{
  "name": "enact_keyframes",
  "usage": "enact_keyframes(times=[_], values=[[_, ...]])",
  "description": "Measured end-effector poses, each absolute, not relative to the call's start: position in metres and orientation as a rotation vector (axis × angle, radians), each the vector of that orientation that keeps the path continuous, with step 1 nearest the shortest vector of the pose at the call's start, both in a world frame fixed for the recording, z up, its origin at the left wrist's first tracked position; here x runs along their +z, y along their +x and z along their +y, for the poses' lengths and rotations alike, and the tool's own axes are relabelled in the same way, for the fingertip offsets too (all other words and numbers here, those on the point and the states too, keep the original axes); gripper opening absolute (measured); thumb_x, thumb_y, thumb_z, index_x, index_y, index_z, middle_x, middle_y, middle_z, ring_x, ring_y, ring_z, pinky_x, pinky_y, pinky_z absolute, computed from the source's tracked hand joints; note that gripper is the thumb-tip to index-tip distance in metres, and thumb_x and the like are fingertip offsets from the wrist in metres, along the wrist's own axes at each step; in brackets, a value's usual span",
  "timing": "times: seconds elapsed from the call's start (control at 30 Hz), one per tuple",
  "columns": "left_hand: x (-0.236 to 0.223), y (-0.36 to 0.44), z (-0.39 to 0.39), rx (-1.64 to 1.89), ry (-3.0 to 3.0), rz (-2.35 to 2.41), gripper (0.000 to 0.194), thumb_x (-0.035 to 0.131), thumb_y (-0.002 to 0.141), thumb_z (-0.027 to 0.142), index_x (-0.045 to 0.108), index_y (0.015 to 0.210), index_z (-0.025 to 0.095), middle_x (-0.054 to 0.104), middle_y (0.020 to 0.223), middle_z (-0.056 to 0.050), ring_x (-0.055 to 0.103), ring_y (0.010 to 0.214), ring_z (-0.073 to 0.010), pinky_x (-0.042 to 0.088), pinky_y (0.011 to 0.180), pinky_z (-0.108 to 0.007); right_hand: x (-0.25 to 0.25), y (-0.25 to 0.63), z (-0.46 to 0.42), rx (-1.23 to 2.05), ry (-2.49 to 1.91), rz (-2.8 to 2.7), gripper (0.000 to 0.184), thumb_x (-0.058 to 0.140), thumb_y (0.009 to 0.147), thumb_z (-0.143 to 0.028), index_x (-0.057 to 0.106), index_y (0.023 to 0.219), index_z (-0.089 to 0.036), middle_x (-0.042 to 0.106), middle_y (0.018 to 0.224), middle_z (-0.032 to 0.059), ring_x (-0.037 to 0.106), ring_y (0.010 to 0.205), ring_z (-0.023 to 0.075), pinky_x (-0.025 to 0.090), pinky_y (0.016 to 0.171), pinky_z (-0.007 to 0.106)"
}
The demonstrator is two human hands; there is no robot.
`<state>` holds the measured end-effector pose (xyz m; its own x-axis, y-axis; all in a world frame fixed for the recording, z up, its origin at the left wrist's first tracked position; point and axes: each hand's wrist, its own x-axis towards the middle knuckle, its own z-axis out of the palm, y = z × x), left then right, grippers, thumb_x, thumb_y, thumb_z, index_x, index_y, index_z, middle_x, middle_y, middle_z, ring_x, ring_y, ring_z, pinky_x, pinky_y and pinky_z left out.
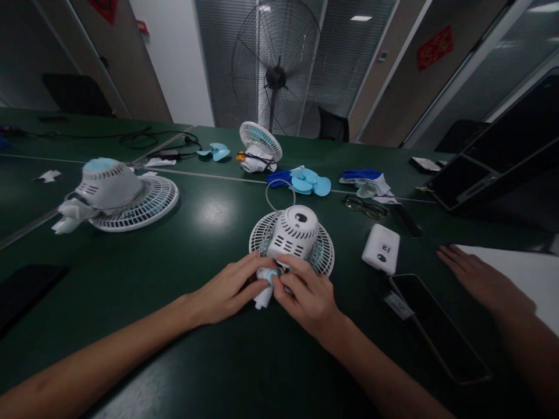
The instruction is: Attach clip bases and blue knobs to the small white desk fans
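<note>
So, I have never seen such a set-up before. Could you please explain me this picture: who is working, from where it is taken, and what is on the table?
There is no machine here: a person works with two bare hands. The single picture comes from a camera worn on the head, looking forward and down.

The left hand pinches a small white piece, partly light blue. The right hand has its fingertips at it; its exact grip is hidden. Just beyond, a small fan lies face down on the green table.

Also on the table are a second fan at the left, loose blue blades, glasses, a white box and a phone. The hand at the far right is another person's.
</note>
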<state>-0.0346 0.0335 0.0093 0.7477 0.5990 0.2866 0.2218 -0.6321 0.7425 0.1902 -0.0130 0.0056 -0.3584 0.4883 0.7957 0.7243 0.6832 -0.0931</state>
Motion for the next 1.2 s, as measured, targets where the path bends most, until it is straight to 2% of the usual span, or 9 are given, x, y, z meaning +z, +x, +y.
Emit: enact_keyframes(times=[0.2, 0.33, 0.5, 0.63, 0.8, 0.9, 1.03, 1.13, 1.2], values=[[0.009, -0.025, 0.027, 0.752, 2.165, 0.808, 0.031, 0.067, 0.096, 0.032, 0.057, 0.123, 0.024, 0.067, 0.107, -0.004, 0.065, 0.084, -0.0186, 0.053, 0.072, -0.030, 0.003, 0.193, -0.015, -0.233, -0.824, -2.009, 0.014, 0.060, 0.097, -0.015, 0.065, 0.085, -0.019, 0.076, 0.116, 0.0107, 0.076, 0.082, 0.0145, 0.062, 0.065, 0.024], [0.011, -0.026, 0.037, 0.889, 2.026, 1.019, 0.023, 0.067, 0.094, 0.033, 0.058, 0.112, 0.023, 0.068, 0.092, -0.001, 0.065, 0.073, -0.0160, 0.052, 0.062, -0.026, 0.000, 0.198, -0.015, -0.175, -0.759, -2.015, 0.013, 0.060, 0.095, -0.013, 0.064, 0.085, -0.018, 0.076, 0.109, 0.0103, 0.075, 0.079, 0.0137, 0.059, 0.065, 0.024], [0.010, -0.051, 0.077, 1.027, 1.911, 1.361, 0.023, 0.060, 0.098, 0.038, 0.055, 0.114, 0.022, 0.060, 0.070, 0.005, 0.054, 0.047, -0.0110, 0.044, 0.047, -0.022, -0.001, 0.196, -0.013, -0.111, -0.772, -2.032, 0.017, 0.057, 0.098, -0.014, 0.063, 0.082, -0.018, 0.076, 0.106, 0.0102, 0.071, 0.068, 0.0101, 0.055, 0.058, 0.023], [0.007, -0.080, 0.122, 1.223, 2.007, 1.670, 0.018, 0.062, 0.094, 0.031, 0.056, 0.108, 0.022, 0.064, 0.084, 0.001, 0.059, 0.063, -0.0134, 0.047, 0.060, -0.025, -0.001, 0.195, -0.010, -0.076, -0.820, -2.029, 0.018, 0.057, 0.099, -0.015, 0.063, 0.082, -0.018, 0.075, 0.102, 0.0084, 0.070, 0.068, 0.0112, 0.053, 0.055, 0.023], [0.003, -0.107, 0.187, 1.360, 1.950, 1.938, 0.024, 0.056, 0.096, 0.027, 0.051, 0.117, 0.017, 0.062, 0.097, -0.007, 0.061, 0.083, -0.0228, 0.050, 0.078, -0.037, -0.002, 0.194, -0.009, -0.044, -0.831, -2.036, 0.016, 0.057, 0.100, -0.017, 0.065, 0.086, -0.019, 0.075, 0.100, 0.0077, 0.068, 0.068, 0.0119, 0.053, 0.055, 0.023], [0.004, -0.117, 0.218, 1.337, 1.990, 2.005, 0.029, 0.053, 0.098, 0.024, 0.048, 0.124, 0.013, 0.061, 0.113, -0.015, 0.060, 0.103, -0.0288, 0.048, 0.095, -0.043, -0.001, 0.194, -0.009, -0.026, -0.838, -2.039, 0.018, 0.056, 0.100, -0.017, 0.064, 0.084, -0.019, 0.074, 0.099, 0.0075, 0.067, 0.066, 0.0117, 0.052, 0.055, 0.023], [0.013, -0.129, 0.218, 1.160, 2.160, 1.967, 0.035, 0.050, 0.103, 0.026, 0.047, 0.134, 0.009, 0.058, 0.128, -0.018, 0.057, 0.117, -0.0303, 0.045, 0.104, -0.044, 0.001, 0.193, -0.008, 0.000, -0.863, -2.050, 0.022, 0.054, 0.101, -0.018, 0.062, 0.081, -0.018, 0.074, 0.100, 0.0079, 0.067, 0.067, 0.0113, 0.050, 0.054, 0.024], [0.028, -0.151, 0.184, 1.021, 2.292, 1.948, 0.044, 0.051, 0.105, 0.033, 0.045, 0.145, 0.014, 0.051, 0.145, -0.016, 0.048, 0.133, -0.0330, 0.039, 0.113, -0.049, 0.001, 0.193, -0.008, 0.022, -0.877, -2.053, 0.023, 0.055, 0.101, -0.018, 0.061, 0.079, -0.018, 0.074, 0.102, 0.0080, 0.068, 0.069, 0.0114, 0.050, 0.057, 0.024], [0.037, -0.178, 0.154, 1.007, 2.306, 2.037, 0.050, 0.053, 0.104, 0.038, 0.044, 0.148, 0.017, 0.041, 0.156, -0.016, 0.034, 0.144, -0.0420, 0.023, 0.118, -0.066, 0.000, 0.193, -0.007, 0.032, -0.887, -2.056, 0.023, 0.055, 0.102, -0.019, 0.061, 0.080, -0.018, 0.074, 0.102, 0.0078, 0.069, 0.071, 0.0115, 0.050, 0.058, 0.024]])
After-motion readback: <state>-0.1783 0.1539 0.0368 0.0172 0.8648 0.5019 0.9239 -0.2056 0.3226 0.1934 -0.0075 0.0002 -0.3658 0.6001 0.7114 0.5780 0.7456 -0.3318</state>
